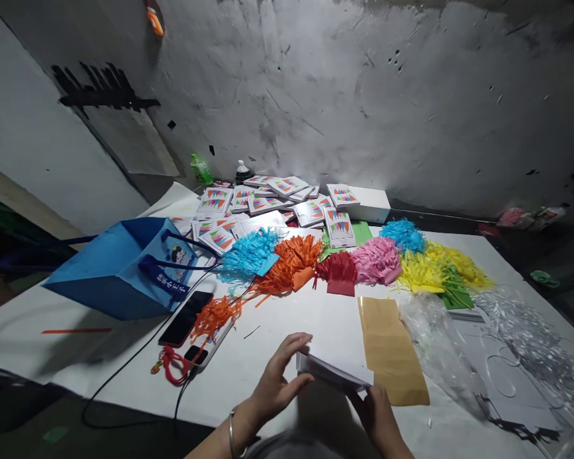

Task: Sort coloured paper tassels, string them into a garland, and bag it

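A folded white paper piece (332, 371) sits between both hands near the table's front edge. My left hand (280, 382), with a bangle on the wrist, grips its left end with curled fingers. My right hand (377, 414) pinches its right end from below. A tan paper sheet (392, 350) lies flat just to the right of the white piece.
Fringed paper bundles in blue (246, 255), orange (291, 261), red (337, 273), pink (375, 260) and yellow (425, 268) lie in a row. Behind are several printed packs (268, 204). A blue bag (124, 268), phone (185, 317), power strip (210, 347), clear plastic (435, 344) and silver tinsel (526, 338) surround them.
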Demonstrator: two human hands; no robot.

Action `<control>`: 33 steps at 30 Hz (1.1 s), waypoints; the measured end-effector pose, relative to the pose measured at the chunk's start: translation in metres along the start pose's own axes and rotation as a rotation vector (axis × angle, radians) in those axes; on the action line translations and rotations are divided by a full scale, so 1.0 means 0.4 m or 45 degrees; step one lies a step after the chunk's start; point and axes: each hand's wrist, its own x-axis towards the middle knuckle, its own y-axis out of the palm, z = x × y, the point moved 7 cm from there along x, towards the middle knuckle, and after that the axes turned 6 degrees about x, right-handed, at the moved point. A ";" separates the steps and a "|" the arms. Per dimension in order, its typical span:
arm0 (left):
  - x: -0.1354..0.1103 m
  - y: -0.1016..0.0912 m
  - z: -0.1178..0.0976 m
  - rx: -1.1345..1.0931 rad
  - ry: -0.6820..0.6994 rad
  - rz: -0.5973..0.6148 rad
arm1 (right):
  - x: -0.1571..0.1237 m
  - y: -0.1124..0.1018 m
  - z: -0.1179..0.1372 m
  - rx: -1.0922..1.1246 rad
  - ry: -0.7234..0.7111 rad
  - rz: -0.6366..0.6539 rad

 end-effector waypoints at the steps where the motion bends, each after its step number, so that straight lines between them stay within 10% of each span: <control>1: 0.009 0.005 -0.006 -0.014 0.007 0.005 | 0.000 -0.001 -0.001 0.028 0.008 -0.018; 5: 0.038 0.006 -0.024 -0.087 -0.005 -0.007 | 0.000 -0.039 0.037 0.095 -0.039 -0.267; 11: 0.047 -0.006 -0.055 -0.140 -0.009 0.155 | 0.031 -0.018 0.153 0.104 -0.127 -0.198; 18: 0.089 0.041 -0.002 0.012 -0.073 0.399 | -0.014 0.047 0.111 0.131 -0.113 -0.516; 22: 0.162 0.074 0.084 0.315 -0.300 0.408 | 0.020 0.038 0.022 0.150 -0.041 -0.343; 26: 0.229 0.137 0.185 0.439 -0.621 0.585 | 0.068 -0.154 -0.188 -0.260 0.104 -0.355; 29: 0.233 0.264 0.257 0.312 -0.803 0.870 | 0.075 -0.282 -0.358 -0.609 0.114 -0.377; 33: 0.234 0.450 0.354 0.288 -0.988 0.895 | 0.034 -0.271 -0.453 -0.804 0.102 -0.201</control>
